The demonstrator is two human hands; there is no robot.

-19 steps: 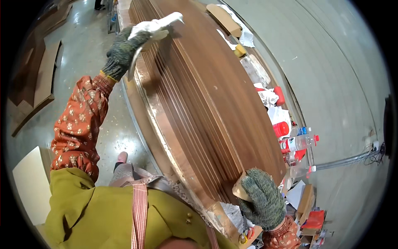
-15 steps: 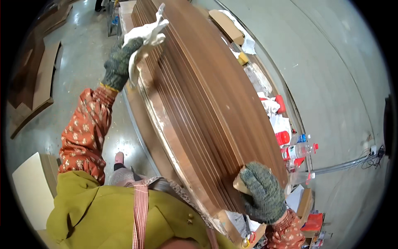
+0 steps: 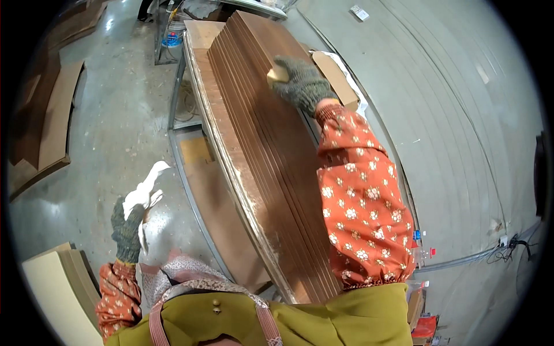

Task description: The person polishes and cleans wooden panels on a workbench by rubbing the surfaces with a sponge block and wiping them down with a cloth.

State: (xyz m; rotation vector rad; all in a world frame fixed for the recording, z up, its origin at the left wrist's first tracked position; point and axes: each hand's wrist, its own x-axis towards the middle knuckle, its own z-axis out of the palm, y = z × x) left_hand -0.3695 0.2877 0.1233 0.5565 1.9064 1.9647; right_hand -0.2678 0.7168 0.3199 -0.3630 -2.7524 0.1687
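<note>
My right hand (image 3: 304,83), in a dark grey-green knitted glove, is closed round a small pale tan block (image 3: 278,75). It is at the far part of a stack of long brown panels (image 3: 254,95), over the top panel's face. Whether the block touches the panel, I cannot tell. My left hand (image 3: 126,229), gloved alike, grips a crumpled white cloth (image 3: 144,193) low on the left, apart from the stack and above the floor. The panels lie lengthwise on a bench (image 3: 216,124) with a rough pale edge. My right sleeve hides part of the panels.
Flat cardboard (image 3: 57,115) and brown boards lie at the left. A stack of cream boards (image 3: 55,294) stands at the lower left. Beyond the bench are a cardboard piece (image 3: 334,78) and clear bottles (image 3: 424,254) along the right. A metal-framed rack stands at the far end.
My right hand has swept from the near end of the panels to the far part with the block. My left hand has drawn back from the far end, down to the left, keeping the cloth.
</note>
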